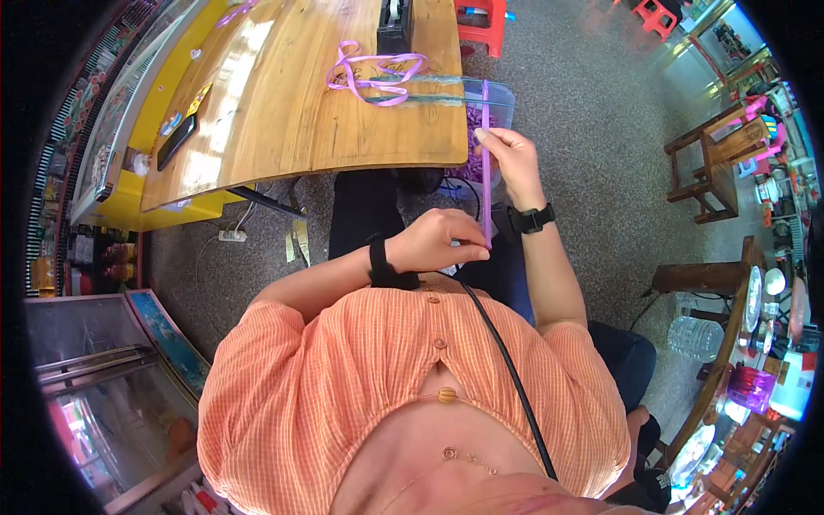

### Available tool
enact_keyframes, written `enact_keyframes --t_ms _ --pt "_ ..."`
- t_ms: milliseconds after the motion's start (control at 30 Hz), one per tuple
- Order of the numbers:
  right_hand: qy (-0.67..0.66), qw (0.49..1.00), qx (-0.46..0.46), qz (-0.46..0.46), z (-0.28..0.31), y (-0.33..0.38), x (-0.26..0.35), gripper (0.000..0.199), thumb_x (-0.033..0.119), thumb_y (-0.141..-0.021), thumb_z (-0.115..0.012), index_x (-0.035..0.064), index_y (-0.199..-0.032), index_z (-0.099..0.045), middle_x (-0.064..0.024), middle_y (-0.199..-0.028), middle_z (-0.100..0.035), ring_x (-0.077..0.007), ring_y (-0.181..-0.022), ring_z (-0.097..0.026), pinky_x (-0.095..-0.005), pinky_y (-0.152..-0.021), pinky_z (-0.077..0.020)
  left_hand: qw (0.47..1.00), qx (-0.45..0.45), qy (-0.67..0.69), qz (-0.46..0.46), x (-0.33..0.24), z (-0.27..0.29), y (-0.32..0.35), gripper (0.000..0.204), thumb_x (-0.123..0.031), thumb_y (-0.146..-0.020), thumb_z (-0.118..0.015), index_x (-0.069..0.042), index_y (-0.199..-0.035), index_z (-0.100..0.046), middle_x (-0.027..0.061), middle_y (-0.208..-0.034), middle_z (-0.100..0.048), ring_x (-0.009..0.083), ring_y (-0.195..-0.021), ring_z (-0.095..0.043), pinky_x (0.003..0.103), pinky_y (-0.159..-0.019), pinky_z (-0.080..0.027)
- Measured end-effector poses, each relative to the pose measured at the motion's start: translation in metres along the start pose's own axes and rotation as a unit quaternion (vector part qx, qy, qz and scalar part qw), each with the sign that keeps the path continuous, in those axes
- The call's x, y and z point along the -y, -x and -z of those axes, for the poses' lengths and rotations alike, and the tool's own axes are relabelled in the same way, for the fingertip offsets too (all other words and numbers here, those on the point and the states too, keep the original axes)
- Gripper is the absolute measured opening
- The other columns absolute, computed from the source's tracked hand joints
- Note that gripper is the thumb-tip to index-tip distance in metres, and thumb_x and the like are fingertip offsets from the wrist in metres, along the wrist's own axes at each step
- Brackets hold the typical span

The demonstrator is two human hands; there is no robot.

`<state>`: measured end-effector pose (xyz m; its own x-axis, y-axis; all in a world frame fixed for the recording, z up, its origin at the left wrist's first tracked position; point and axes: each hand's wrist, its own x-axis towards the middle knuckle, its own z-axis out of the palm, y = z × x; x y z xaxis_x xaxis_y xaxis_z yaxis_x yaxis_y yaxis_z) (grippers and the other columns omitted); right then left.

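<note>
A purple ribbon stretches straight beside the right edge of a wooden counter. It looks light, soft and perhaps slippery, best pinched flat. The left hand, forearm angled inward, pinches its near end; the right hand, forearm pointing forward, pinches it farther out.

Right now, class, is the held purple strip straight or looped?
Straight: the purple strip runs unbent between left hand and right hand.

Purple ribbon, orange-and-white checked blouse, honey-brown table, red stool.
</note>
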<state>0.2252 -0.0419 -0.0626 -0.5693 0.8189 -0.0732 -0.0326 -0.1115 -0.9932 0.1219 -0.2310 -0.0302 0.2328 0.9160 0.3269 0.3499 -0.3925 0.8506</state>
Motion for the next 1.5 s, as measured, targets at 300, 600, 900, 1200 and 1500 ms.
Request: enact_keyframes --t_ms 300,600,900,1200,1500 --pt "0.278 0.883 0.037 0.376 0.018 0.053 0.051 0.025 0.0 -0.081 -0.071 0.0051 -0.105 -0.072 -0.0058 -0.092 -0.069 -0.017 -0.078 -0.063 -0.0296 -0.07 -0.0523 0.995 -0.009 0.098 0.007 -0.043 0.038 -0.02 0.016 -0.014 -0.087 -0.075 -0.002 -0.098 -0.072 0.0085 -0.095 -0.07 0.0195 -0.09 -0.067 0.032 -0.082 -0.051" --pt "0.382 0.728 -0.007 0.569 0.017 -0.023 0.126 0.014 0.002 -0.08 -0.072 0.0064 -0.093 -0.074 -0.0077 -0.083 -0.065 -0.0229 -0.074 -0.062 -0.0334 -0.069 -0.0514 0.983 -0.095 0.157 -0.019 -0.063 0.093 -0.077 0.026 -0.012 -0.09 -0.071 -0.002 -0.114 -0.067 0.0043 -0.102 -0.068 0.0105 -0.091 -0.063 0.026 -0.08 -0.053" --pt "0.392 0.846 -0.011 0.361 0.028 -0.186 0.09 0.017 0.017 -0.085 -0.075 0.0044 -0.096 -0.074 -0.0042 -0.083 -0.067 -0.0145 -0.077 -0.065 -0.0276 -0.071 -0.0498 0.959 -0.283 -0.025 -0.016 0.007 0.161 -0.16 0.026 -0.017 -0.088 -0.073 -0.004 -0.111 -0.07 0.0057 -0.096 -0.072 0.0108 -0.083 -0.067 0.026 -0.076 -0.054" --pt "0.244 0.954 0.111 0.137 0.039 -0.211 0.009 0.022 0.023 -0.086 -0.072 0.0048 -0.098 -0.074 -0.0043 -0.086 -0.071 -0.0112 -0.074 -0.065 -0.028 -0.067 -0.0516 0.954 -0.046 -0.295 0.023 0.088 0.163 -0.185 0.026 -0.028 -0.09 -0.062 -0.005 -0.101 -0.07 0.0171 -0.091 -0.068 0.037 -0.082 -0.065 0.04 -0.075 -0.052" --pt "0.126 0.968 0.163 -0.146 0.038 -0.144 -0.075 0.025 0.03 -0.09 -0.067 0.006 -0.093 -0.075 0.0004 -0.077 -0.065 -0.0104 -0.064 -0.056 -0.0281 -0.055 -0.0441 0.945 -0.008 -0.326 0.041 0.128 0.158 -0.182 0.028 -0.031 -0.089 -0.059 -0.008 -0.092 -0.074 0.0172 -0.092 -0.071 0.0363 -0.09 -0.067 0.045 -0.083 -0.052"
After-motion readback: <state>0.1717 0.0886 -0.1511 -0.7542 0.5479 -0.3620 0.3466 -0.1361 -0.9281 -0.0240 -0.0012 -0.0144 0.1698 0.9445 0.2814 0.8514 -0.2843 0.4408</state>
